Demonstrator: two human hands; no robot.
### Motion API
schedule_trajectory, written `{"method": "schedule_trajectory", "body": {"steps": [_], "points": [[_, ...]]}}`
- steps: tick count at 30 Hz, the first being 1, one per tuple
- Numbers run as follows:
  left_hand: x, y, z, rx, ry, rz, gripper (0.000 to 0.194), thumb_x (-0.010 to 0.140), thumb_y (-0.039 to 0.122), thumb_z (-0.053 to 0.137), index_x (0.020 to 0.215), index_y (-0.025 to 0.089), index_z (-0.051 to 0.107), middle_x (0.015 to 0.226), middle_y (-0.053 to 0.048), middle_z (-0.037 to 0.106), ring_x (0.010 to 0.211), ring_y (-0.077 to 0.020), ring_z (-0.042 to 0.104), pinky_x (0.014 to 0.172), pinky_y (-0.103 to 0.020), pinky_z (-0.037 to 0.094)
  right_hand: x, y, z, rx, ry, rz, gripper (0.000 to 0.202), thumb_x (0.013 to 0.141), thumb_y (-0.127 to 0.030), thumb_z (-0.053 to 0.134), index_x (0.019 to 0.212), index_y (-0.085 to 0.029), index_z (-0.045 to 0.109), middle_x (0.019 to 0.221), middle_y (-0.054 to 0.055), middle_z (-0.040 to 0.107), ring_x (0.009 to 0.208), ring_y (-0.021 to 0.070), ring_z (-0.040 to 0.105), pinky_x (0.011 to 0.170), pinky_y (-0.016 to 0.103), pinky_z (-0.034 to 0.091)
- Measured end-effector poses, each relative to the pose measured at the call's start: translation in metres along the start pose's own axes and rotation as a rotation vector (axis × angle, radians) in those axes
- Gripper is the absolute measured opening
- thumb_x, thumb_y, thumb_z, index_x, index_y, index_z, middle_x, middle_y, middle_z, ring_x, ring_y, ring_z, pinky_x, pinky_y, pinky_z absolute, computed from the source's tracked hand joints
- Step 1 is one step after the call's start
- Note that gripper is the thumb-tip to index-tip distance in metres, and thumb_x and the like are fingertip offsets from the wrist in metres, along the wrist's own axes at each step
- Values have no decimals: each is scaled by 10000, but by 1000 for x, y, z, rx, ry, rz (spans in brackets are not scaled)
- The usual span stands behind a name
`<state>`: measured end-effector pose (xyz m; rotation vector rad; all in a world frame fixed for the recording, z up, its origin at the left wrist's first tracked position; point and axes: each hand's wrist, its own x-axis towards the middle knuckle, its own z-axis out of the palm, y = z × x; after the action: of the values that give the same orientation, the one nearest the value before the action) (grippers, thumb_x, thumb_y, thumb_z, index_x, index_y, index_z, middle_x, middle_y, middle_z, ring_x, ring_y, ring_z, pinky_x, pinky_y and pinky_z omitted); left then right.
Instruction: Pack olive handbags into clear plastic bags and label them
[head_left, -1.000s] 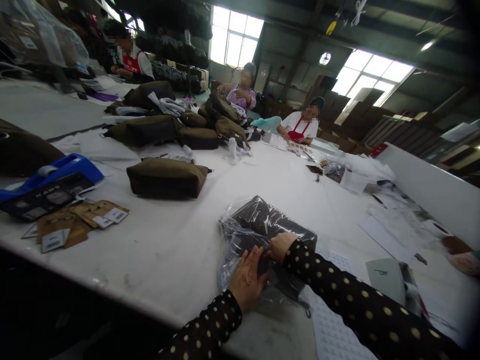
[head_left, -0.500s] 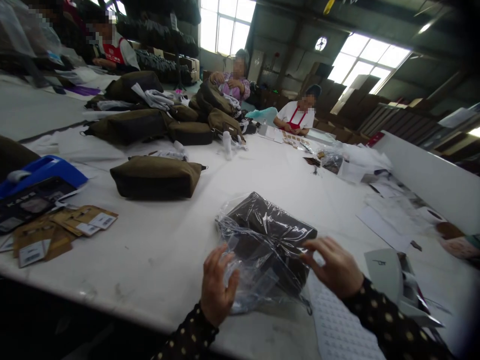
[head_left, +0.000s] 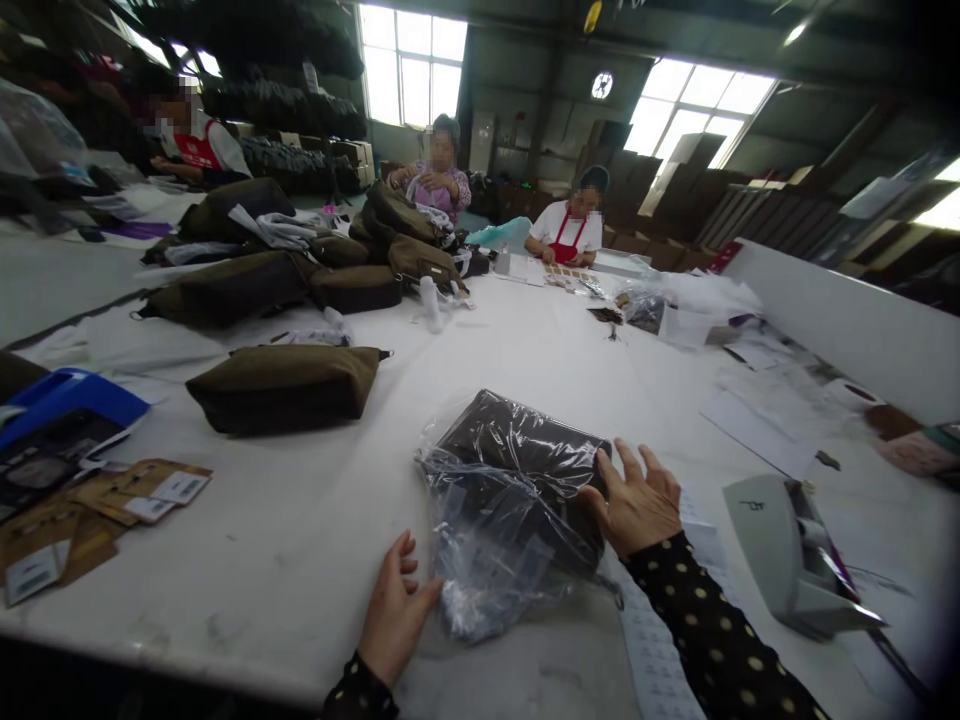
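Observation:
A dark bag in a clear plastic bag (head_left: 517,500) lies on the white table in front of me. My right hand (head_left: 637,500) rests against its right edge, fingers spread and thumb touching the plastic. At its lower left is my left hand (head_left: 399,605), fingers apart, with the thumb close to the crumpled plastic; whether it touches I cannot tell. Under the right side of the wrapped bag lies a sheet of printed labels (head_left: 660,630). Farther left a brown and black pouch (head_left: 289,388) lies on its side.
A grey tape dispenser (head_left: 784,555) stands at right. Brown tagged packets (head_left: 142,495) and a blue holder (head_left: 75,400) are at left. Several olive bags (head_left: 225,285) are heaped behind. Co-workers sit at the far side. A white board (head_left: 832,315) borders the right.
My right hand has opened out from a pinch and lies flatter against the wrapped bag's edge. My left hand has drawn down and left, off the plastic. The camera view has shifted.

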<state>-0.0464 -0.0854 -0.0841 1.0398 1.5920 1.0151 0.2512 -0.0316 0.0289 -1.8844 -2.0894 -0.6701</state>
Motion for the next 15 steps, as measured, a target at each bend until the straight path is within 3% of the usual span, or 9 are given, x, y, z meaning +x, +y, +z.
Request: {"method": "schedule_trajectory", "body": {"steps": [1, 3, 5, 6, 8, 10, 13, 15], "points": [[1, 2, -1, -60, 8, -35, 655, 635, 297, 692, 1203, 129, 411, 1168, -147, 506, 945, -242, 522, 813, -396, 456, -10, -2, -3, 31, 21, -55, 512, 833, -475, 481, 1198, -123, 546, 1295, 164, 471, 1233, 375, 322, 946, 529, 319], [2, 10, -3, -241, 26, -156, 626, 637, 262, 704, 1179, 135, 417, 1153, -142, 506, 937, -224, 543, 806, -364, 472, -37, -15, -4, 153, 15, -299, 518, 830, -436, 494, 1250, -133, 497, 1330, 131, 445, 1259, 346, 302, 998, 503, 295], [3, 24, -2, -449, 4, -332, 588, 662, 227, 699, 1171, 166, 411, 1166, -128, 501, 881, -196, 581, 744, -325, 499, -67, -37, 4, 254, 17, -537, 420, 849, -298, 480, 1253, -187, 496, 1327, 60, 466, 1257, 290, 332, 1055, 473, 235], [2, 33, 0, -544, -30, -432, 553, 683, 211, 686, 1163, 178, 413, 1154, -121, 513, 829, -181, 600, 691, -303, 509, -78, -47, 11, 283, 59, -588, 371, 856, -216, 454, 1220, -210, 524, 1291, 33, 505, 1239, 267, 365, 1070, 470, 207], [0, 51, 4, -684, -149, -611, 456, 721, 189, 653, 1126, 174, 445, 1075, -109, 561, 705, -153, 615, 591, -265, 504, -88, -61, 26, 331, 212, -571, 328, 852, -105, 419, 1100, -221, 600, 1161, 11, 602, 1180, 239, 440, 1073, 474, 199], [-5, 69, 6, -753, -264, -690, 392, 716, 168, 647, 1079, 152, 498, 983, -91, 597, 607, -127, 601, 540, -243, 490, -80, -61, 34, 401, 335, -532, 243, 842, -96, 457, 961, -207, 639, 1012, 6, 665, 1086, 223, 519, 1042, 466, 269], [-8, 90, 5, -809, -415, -615, 434, 658, 195, 692, 1071, 167, 561, 942, -62, 626, 545, -94, 564, 562, -246, 492, -48, -37, 18, 570, 382, -517, 138, 838, -139, 493, 873, -182, 619, 894, 4, 690, 911, 172, 600, 925, 385, 424], [-7, 99, 6, -805, -495, -510, 438, 617, 257, 730, 1029, 179, 603, 815, -41, 644, 536, -104, 549, 561, -253, 480, -27, -12, -11, 722, 420, -349, 120, 840, -245, 500, 838, -176, 598, 827, 22, 687, 813, 164, 619, 809, 347, 491]]}}
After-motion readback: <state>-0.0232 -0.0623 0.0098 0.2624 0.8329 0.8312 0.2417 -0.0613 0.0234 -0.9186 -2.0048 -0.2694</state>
